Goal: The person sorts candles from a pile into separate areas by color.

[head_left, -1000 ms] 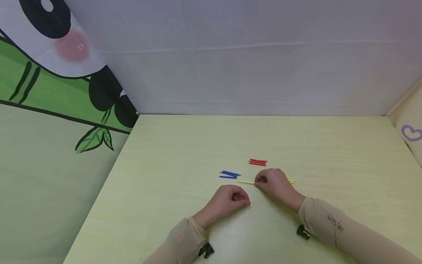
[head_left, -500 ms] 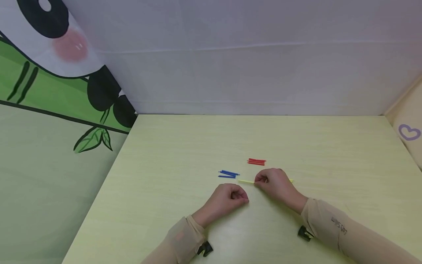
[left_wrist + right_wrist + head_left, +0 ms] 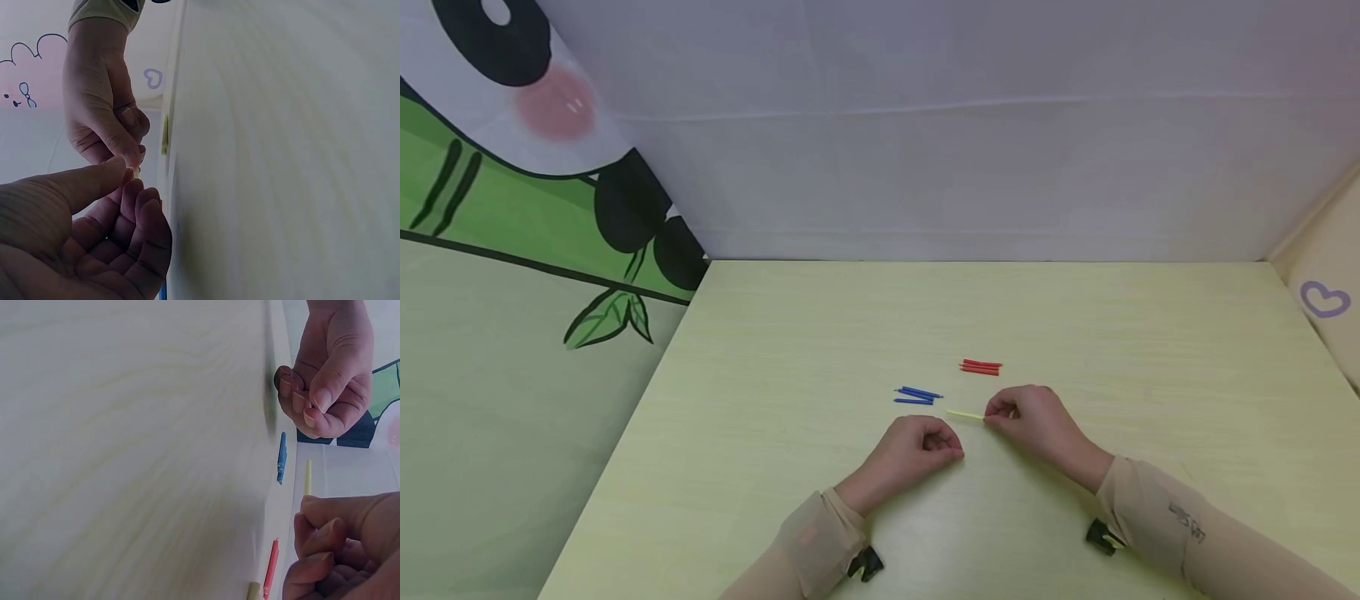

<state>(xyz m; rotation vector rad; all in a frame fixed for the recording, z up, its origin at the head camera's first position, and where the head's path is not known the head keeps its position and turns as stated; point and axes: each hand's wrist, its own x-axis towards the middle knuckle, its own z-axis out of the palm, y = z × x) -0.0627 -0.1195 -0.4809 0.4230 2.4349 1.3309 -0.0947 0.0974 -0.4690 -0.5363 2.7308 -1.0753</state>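
Note:
My right hand [image 3: 1033,423] pinches a thin yellow candle [image 3: 966,415] between thumb and fingertips, its free end pointing left. In the right wrist view the held candle [image 3: 308,477] stands out past the thumb, apart from the tabletop. My left hand [image 3: 912,460] hovers nearer the front, fingers loosely curled, thumb close to the forefinger, with nothing visible in it. Beyond it lie several blue candles [image 3: 919,393], two of them crossing. Farther back, red candles [image 3: 981,367] lie side by side. Another yellow candle [image 3: 165,134] rests on the table, hidden behind my right hand in the head view.
The pale wooden table [image 3: 790,333] meets a white cloth wall [image 3: 970,183] at its back edge. A printed cartoon panel [image 3: 535,275] stands at the left, and a cream panel with a purple heart [image 3: 1325,299] at the right. Black clips [image 3: 867,564] hang by both wrists.
My right hand has shifted slightly right with the yellow candle, away from the blue ones. Yellow ends that showed behind that hand are now covered. The left hand has barely moved.

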